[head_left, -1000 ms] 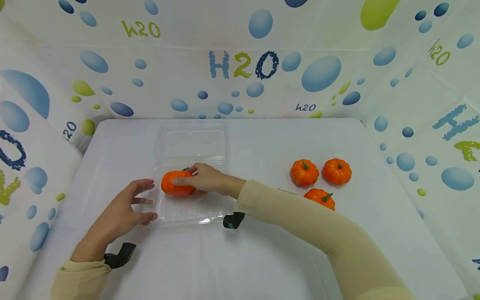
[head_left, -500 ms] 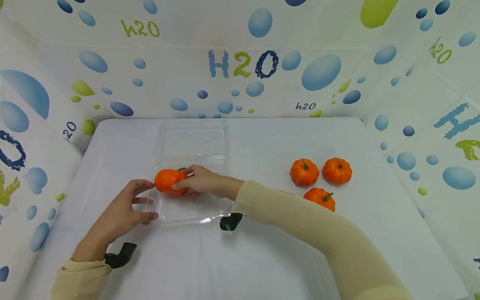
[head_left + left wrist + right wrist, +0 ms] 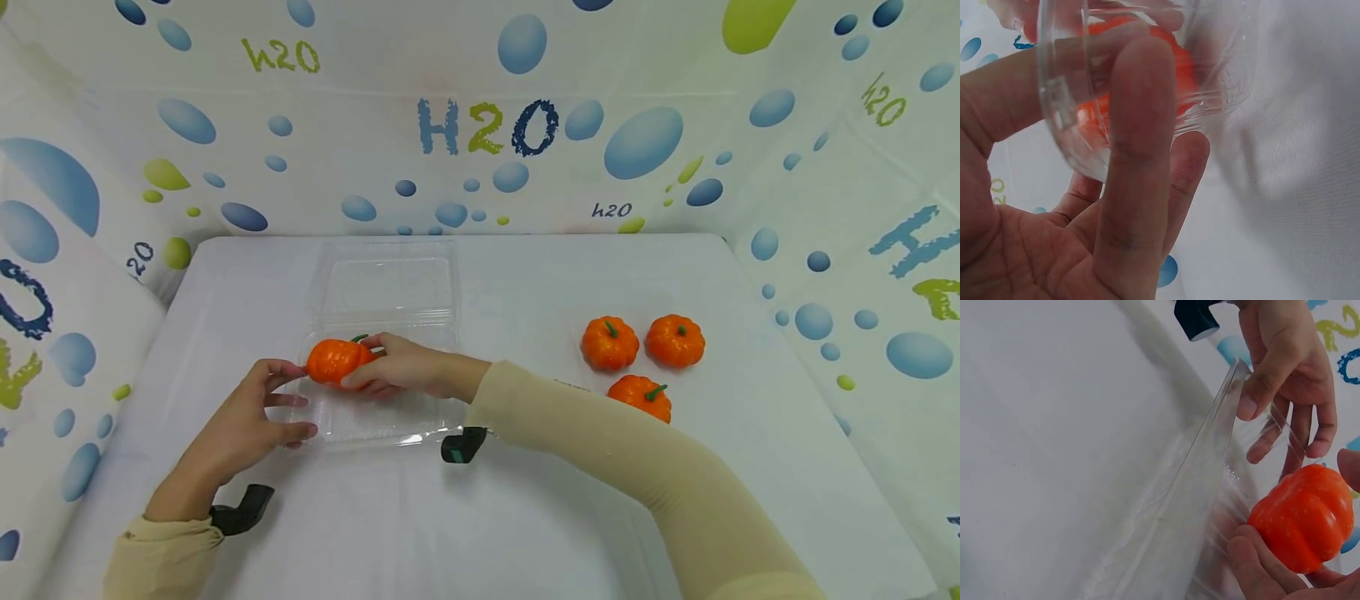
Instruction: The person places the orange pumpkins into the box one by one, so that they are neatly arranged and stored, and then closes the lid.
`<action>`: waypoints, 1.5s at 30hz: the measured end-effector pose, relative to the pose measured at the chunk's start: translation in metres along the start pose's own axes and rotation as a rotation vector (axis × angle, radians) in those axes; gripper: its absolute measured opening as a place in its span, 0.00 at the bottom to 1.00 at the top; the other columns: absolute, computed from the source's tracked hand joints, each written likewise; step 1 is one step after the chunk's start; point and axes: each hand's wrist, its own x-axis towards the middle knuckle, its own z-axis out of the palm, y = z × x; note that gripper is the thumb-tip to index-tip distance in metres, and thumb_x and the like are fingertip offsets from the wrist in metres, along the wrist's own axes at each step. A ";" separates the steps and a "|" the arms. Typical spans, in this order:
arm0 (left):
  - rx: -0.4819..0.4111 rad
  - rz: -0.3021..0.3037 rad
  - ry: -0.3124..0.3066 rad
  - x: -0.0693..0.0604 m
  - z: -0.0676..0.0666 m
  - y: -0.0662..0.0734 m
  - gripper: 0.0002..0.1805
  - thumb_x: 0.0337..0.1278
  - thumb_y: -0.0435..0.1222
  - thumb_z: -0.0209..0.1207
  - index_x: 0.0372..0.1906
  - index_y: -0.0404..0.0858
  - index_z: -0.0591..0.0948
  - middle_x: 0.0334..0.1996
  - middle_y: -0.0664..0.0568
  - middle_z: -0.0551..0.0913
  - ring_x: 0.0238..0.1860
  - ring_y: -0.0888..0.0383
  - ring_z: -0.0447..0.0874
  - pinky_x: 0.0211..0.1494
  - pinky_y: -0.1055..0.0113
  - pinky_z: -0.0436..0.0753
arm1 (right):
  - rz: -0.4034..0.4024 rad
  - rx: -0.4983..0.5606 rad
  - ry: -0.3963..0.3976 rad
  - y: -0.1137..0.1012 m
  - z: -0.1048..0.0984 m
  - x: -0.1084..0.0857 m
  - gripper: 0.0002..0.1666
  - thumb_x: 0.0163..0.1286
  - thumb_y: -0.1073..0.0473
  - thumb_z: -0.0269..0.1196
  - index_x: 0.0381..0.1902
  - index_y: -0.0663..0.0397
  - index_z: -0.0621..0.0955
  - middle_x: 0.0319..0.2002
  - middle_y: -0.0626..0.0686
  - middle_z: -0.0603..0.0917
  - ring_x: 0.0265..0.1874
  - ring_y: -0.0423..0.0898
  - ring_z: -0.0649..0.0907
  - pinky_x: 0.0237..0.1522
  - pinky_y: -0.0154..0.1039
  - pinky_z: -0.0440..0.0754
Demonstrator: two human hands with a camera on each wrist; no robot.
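An orange pumpkin (image 3: pixel 330 362) with a green stem is held by my right hand (image 3: pixel 416 367), over the left part of the clear plastic container's base (image 3: pixel 375 421). In the right wrist view, fingertips and a thumb grip the pumpkin (image 3: pixel 1304 519) from two sides. My left hand (image 3: pixel 243 429) rests at the container's left wall, its fingers spread and loosely bent. The left wrist view has those fingers against the clear wall (image 3: pixel 1057 94), with the pumpkin (image 3: pixel 1182 75) showing orange through it.
The container's clear lid (image 3: pixel 386 279) lies folded back behind the base. On the right of the white table (image 3: pixel 525 517) sit three more orange pumpkins: one at the back left (image 3: pixel 610 343), one at the back right (image 3: pixel 675 341) and one in front (image 3: pixel 637 396), beside my right sleeve.
My right hand has carried the pumpkin leftward within the container, up near my left fingertips. The left hand has stayed in place.
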 end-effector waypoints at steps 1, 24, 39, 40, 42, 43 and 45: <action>-0.002 -0.001 0.000 0.000 0.000 0.000 0.46 0.51 0.29 0.73 0.68 0.28 0.55 0.71 0.28 0.62 0.60 0.32 0.74 0.38 0.61 0.89 | -0.003 -0.003 -0.001 0.000 0.000 0.000 0.44 0.66 0.55 0.70 0.74 0.55 0.61 0.55 0.51 0.77 0.49 0.51 0.85 0.56 0.44 0.83; -0.014 -0.001 -0.007 0.000 -0.001 0.001 0.45 0.52 0.29 0.73 0.68 0.28 0.56 0.70 0.29 0.64 0.60 0.32 0.73 0.38 0.62 0.88 | -0.148 -0.153 0.057 0.020 -0.029 -0.062 0.40 0.67 0.52 0.68 0.74 0.53 0.68 0.67 0.53 0.75 0.58 0.50 0.81 0.60 0.41 0.79; -0.035 -0.003 -0.013 0.002 -0.001 -0.002 0.45 0.52 0.28 0.73 0.69 0.27 0.56 0.70 0.29 0.63 0.61 0.32 0.73 0.38 0.62 0.88 | -0.264 -0.060 0.065 0.050 -0.073 -0.137 0.37 0.68 0.58 0.70 0.72 0.50 0.70 0.67 0.49 0.74 0.60 0.49 0.82 0.59 0.44 0.80; -0.038 -0.005 -0.013 0.002 -0.001 -0.003 0.45 0.52 0.28 0.73 0.69 0.28 0.56 0.71 0.29 0.63 0.61 0.32 0.73 0.38 0.62 0.88 | -0.273 -0.050 0.070 0.053 -0.078 -0.142 0.37 0.68 0.58 0.70 0.72 0.50 0.70 0.68 0.49 0.74 0.61 0.51 0.81 0.58 0.44 0.81; -0.038 -0.003 -0.013 0.002 -0.001 -0.003 0.45 0.52 0.28 0.73 0.69 0.28 0.57 0.71 0.29 0.62 0.61 0.33 0.73 0.38 0.62 0.88 | -0.283 -0.019 0.079 0.061 -0.089 -0.154 0.38 0.67 0.59 0.71 0.72 0.51 0.70 0.68 0.51 0.74 0.63 0.56 0.79 0.57 0.45 0.82; -0.039 -0.003 -0.013 0.002 -0.001 -0.003 0.45 0.52 0.28 0.73 0.69 0.28 0.57 0.71 0.29 0.62 0.61 0.33 0.73 0.38 0.62 0.88 | -0.290 -0.002 0.085 0.064 -0.094 -0.160 0.38 0.66 0.59 0.71 0.72 0.52 0.70 0.68 0.52 0.74 0.64 0.59 0.77 0.57 0.45 0.82; -0.040 -0.001 -0.014 0.002 -0.002 -0.004 0.45 0.52 0.28 0.73 0.69 0.28 0.57 0.71 0.29 0.62 0.61 0.33 0.72 0.38 0.62 0.88 | -0.304 0.031 0.100 0.071 -0.105 -0.172 0.39 0.65 0.61 0.72 0.71 0.54 0.70 0.68 0.54 0.73 0.65 0.62 0.75 0.59 0.47 0.80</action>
